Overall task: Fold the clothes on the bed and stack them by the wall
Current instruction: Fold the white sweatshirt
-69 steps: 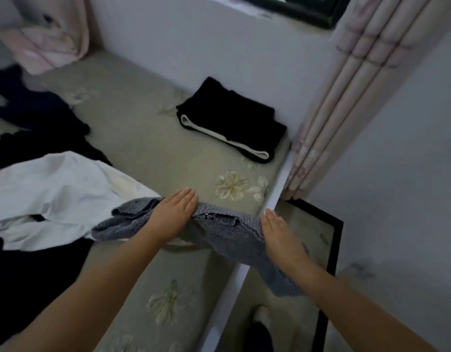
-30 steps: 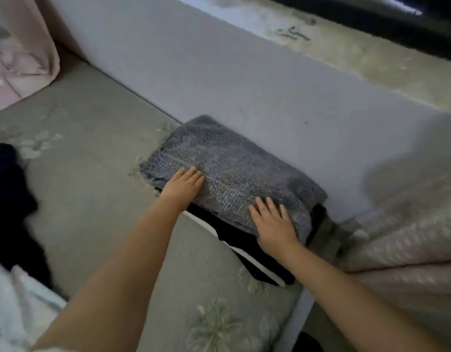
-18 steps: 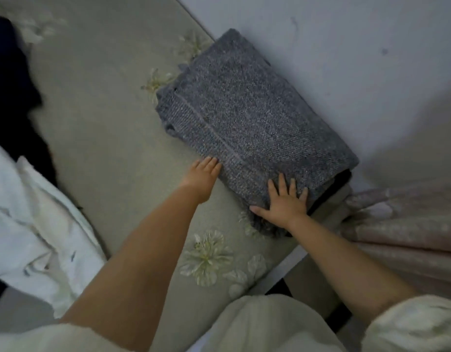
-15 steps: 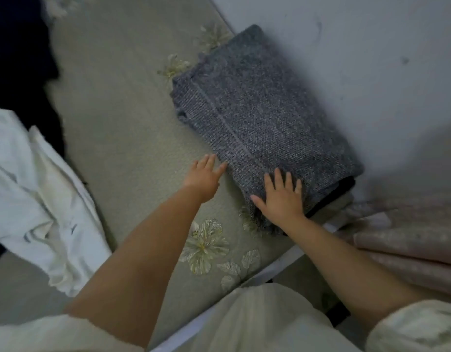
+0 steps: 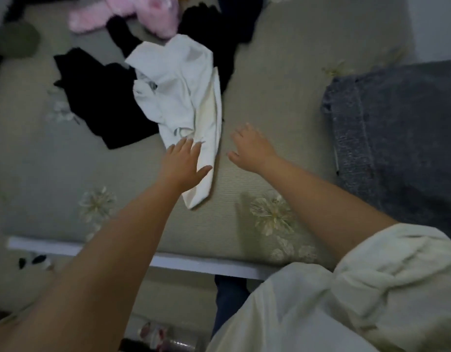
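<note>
A folded grey knit garment point(image 5: 402, 128) lies at the right of the bed, beside the wall. A crumpled white garment point(image 5: 178, 80) lies in the middle of the bed, one end trailing toward me. My left hand point(image 5: 183, 162) is over that trailing end with straight, spread fingers. My right hand point(image 5: 249, 148) hovers above the bare sheet just right of the white garment, fingers loosely spread and holding nothing. Black clothes point(image 5: 102, 97) lie under and left of the white one.
A pink fluffy item point(image 5: 133, 13) and more dark clothes point(image 5: 214, 26) lie at the far side of the floral bed sheet point(image 5: 270, 80). The bed's white edge point(image 5: 194, 262) runs across the near side, with floor below.
Both hands have left the grey folded garment on the stack and swung left to the white garment. The view has turned left with them.
</note>
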